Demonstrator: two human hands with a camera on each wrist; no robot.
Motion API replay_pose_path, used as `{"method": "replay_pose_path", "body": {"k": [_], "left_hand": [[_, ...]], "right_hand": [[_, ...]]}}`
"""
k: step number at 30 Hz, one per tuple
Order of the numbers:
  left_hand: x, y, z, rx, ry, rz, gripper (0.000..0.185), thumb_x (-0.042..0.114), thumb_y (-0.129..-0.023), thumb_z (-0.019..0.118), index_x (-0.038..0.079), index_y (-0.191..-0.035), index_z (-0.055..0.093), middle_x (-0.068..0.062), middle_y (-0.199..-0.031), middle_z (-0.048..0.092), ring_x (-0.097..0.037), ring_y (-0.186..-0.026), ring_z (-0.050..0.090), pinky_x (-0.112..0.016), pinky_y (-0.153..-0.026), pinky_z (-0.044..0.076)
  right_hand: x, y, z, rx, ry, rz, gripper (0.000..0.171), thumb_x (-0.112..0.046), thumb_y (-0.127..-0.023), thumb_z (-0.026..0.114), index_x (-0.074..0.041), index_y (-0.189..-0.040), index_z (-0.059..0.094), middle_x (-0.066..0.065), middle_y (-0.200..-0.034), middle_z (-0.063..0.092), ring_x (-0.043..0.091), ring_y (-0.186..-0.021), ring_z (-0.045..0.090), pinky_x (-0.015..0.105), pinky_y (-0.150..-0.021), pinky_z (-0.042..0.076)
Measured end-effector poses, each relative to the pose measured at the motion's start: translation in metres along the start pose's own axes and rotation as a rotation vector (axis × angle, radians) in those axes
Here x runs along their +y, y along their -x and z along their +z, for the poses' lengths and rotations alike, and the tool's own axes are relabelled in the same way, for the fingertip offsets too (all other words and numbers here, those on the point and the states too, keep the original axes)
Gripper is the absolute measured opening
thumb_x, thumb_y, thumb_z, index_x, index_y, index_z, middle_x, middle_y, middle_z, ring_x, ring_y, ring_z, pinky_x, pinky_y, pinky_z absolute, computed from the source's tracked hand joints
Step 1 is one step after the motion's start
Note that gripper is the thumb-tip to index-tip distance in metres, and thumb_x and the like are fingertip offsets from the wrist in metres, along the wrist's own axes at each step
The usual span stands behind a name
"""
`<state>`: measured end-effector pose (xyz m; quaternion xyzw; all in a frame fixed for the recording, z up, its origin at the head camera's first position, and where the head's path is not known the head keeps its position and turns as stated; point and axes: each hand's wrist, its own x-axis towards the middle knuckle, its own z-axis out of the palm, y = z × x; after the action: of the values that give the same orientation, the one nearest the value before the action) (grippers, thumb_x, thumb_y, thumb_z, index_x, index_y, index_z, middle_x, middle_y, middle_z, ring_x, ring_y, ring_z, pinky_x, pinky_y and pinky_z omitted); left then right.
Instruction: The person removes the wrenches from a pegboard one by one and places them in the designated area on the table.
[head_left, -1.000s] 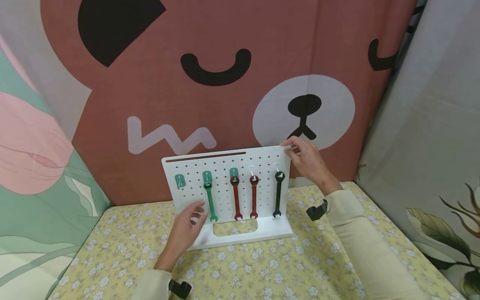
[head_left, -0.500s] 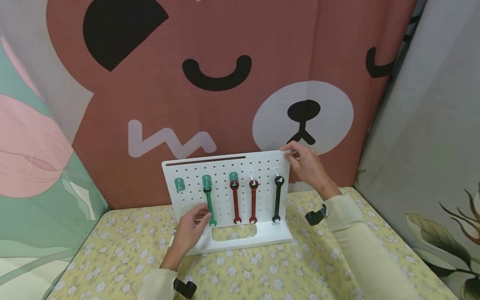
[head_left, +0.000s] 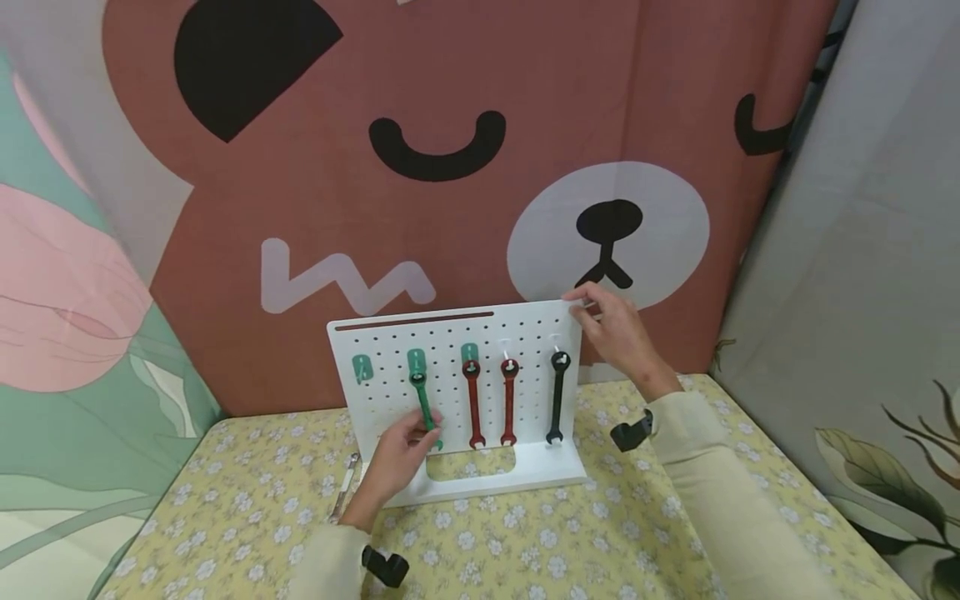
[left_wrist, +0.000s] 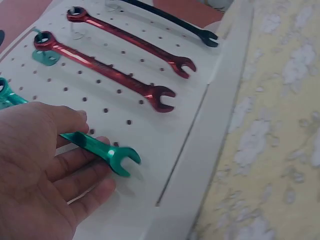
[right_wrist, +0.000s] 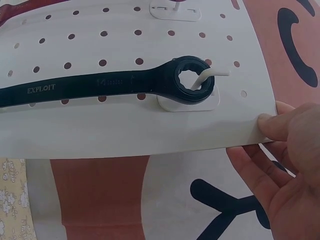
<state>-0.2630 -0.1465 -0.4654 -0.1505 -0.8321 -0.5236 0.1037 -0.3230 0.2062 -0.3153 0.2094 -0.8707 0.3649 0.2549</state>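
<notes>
A white pegboard (head_left: 382, 417) stands upright on its base. From its hooks hang a green combination wrench (head_left: 424, 404), two red wrenches (head_left: 473, 408) and a black wrench (head_left: 557, 408). My left hand (head_left: 401, 454) holds the green wrench by its lower shank, thumb in front and fingers behind. In the left wrist view the wrench's open end (left_wrist: 120, 159) sticks out past the fingers, and its ring end is still at the hook. My right hand (head_left: 618, 333) pinches the board's upper right corner between thumb and fingers, close to the black wrench's ring (right_wrist: 192, 80).
A silver wrench (head_left: 345, 487) lies on the flowered tablecloth (head_left: 247, 500), left of the board and beside the left wrist. At the board's far left is a green hook (head_left: 363, 367) with nothing on it. A curtain with a bear print (head_left: 450, 225) hangs close behind.
My left hand has moved right to the green wrench and taken hold of it; its lower end has swung slightly right. The silver wrench has come into sight. My right hand stays at the corner.
</notes>
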Motion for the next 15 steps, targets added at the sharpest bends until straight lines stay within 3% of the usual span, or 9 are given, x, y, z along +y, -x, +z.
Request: {"method": "replay_pose_path", "body": {"k": [7, 15], "left_hand": [[-0.0014, 0.0039, 0.0087, -0.016, 0.050, -0.031, 0.010, 0.008, -0.101, 0.066, 0.002, -0.108, 0.071, -0.007, -0.095, 0.070, -0.028, -0.090, 0.069, -0.033, -0.077, 0.057], [0.0019, 0.0095, 0.0097, -0.042, 0.108, -0.080, 0.013, 0.004, -0.102, 0.064, 0.000, -0.113, 0.067, -0.010, -0.093, 0.068, -0.027, -0.082, 0.071, -0.040, -0.075, 0.059]], "right_hand": [[0.0022, 0.0005, 0.0009, 0.008, -0.001, -0.011, 0.018, -0.011, -0.106, 0.061, -0.011, -0.122, 0.067, 0.016, -0.121, 0.068, 0.039, -0.103, 0.069, 0.054, -0.082, 0.058], [0.0024, 0.0001, 0.0008, 0.009, -0.008, -0.018, 0.018, -0.010, -0.106, 0.060, -0.011, -0.122, 0.066, 0.016, -0.121, 0.068, 0.039, -0.104, 0.068, 0.055, -0.082, 0.058]]}}
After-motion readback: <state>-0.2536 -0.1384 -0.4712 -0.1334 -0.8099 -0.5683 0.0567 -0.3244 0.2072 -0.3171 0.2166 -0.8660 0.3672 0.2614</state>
